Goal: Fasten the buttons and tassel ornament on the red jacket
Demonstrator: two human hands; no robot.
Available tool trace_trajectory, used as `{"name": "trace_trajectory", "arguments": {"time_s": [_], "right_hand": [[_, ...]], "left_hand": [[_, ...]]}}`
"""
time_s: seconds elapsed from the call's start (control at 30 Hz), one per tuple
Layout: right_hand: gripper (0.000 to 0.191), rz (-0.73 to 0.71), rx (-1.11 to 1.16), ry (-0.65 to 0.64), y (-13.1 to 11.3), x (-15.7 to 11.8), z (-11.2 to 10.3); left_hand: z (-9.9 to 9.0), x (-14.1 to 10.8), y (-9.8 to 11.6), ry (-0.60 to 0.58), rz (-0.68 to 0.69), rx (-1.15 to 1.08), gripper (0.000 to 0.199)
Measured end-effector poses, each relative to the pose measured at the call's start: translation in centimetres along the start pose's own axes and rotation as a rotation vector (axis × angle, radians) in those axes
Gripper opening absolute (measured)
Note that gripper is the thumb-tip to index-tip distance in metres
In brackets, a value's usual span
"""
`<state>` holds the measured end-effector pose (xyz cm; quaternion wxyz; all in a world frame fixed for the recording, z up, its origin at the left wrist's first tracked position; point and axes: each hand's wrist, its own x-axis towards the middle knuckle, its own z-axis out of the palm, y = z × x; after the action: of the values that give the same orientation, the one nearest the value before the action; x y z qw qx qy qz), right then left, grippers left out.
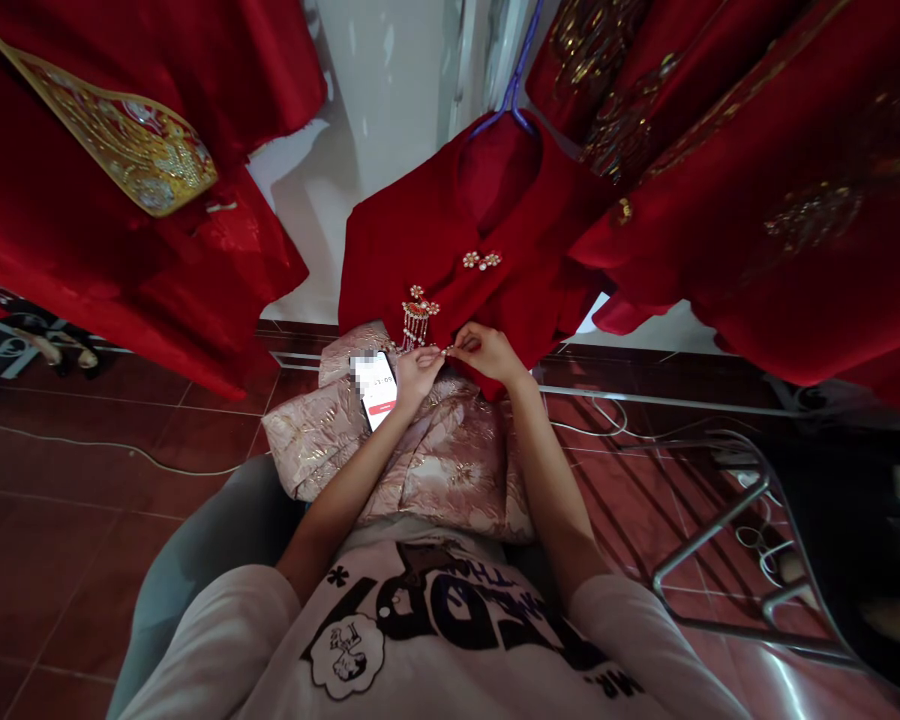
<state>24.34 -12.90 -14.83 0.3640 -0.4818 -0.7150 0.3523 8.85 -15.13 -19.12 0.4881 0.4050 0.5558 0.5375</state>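
A red garment [412,235] hangs in front of me from a purple hanger [515,98], and its lower part reaches my lap. On its front are a flower-shaped beaded ornament [482,261] and a second ornament with hanging bead strands [418,318]. My left hand [418,372] and my right hand [489,354] meet at the garment's lower edge, fingertips pinched together. Something tiny and pale lies between them, too small to name. Pink brocade fabric [450,478] covers my lap. A lit phone [376,388] rests on it, partly behind my left hand.
Red garments with gold decoration hang at the left [247,60] and at the right [690,240]. A metal-framed chair [709,520] stands at right, near a white cable [604,425]. Another cable [157,465] crosses the tiled floor at left. Shoes [64,350] are at far left.
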Motion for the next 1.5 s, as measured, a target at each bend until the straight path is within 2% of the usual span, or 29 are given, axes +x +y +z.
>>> {"name": "trace_trajectory", "arguments": {"time_s": [0.37,0.53,0.67,0.77,0.9,1.03,1.2,1.5], "right_hand": [[0.01,-0.012,-0.079,0.028,-0.1,-0.1,0.6],[0.008,0.013,-0.102,0.024,0.0,0.0,0.8],[0.013,0.061,-0.038,-0.011,0.0,-0.1,-0.2],[0.01,0.076,-0.035,0.048,-0.1,-0.3,-1.5],[0.008,0.085,-0.061,0.108,0.0,-0.4,-2.9],[0.01,0.1,-0.033,0.116,0.0,-0.4,-2.6],[0.022,0.071,-0.031,0.111,-0.4,-0.4,-2.1],[0.013,0.096,-0.01,0.023,-0.6,-0.6,-2.1]], "left_hand": [[-1.5,0.4,1.0,-0.132,0.167,0.132,0.008],[-1.6,0.4,1.6,-0.205,0.171,0.136,0.011],[-1.4,0.5,1.3,-0.15,0.156,0.186,0.024],[-1.3,0.5,1.1,-0.09,0.186,0.25,0.032],[-1.5,0.3,1.1,-0.07,0.239,0.314,0.033],[-1.4,0.2,1.0,-0.071,0.271,0.324,0.032],[-1.4,0.1,0.8,-0.084,0.25,0.329,0.022],[-0.7,-0.1,0.1,-0.15,0.216,0.307,0.029]]}}
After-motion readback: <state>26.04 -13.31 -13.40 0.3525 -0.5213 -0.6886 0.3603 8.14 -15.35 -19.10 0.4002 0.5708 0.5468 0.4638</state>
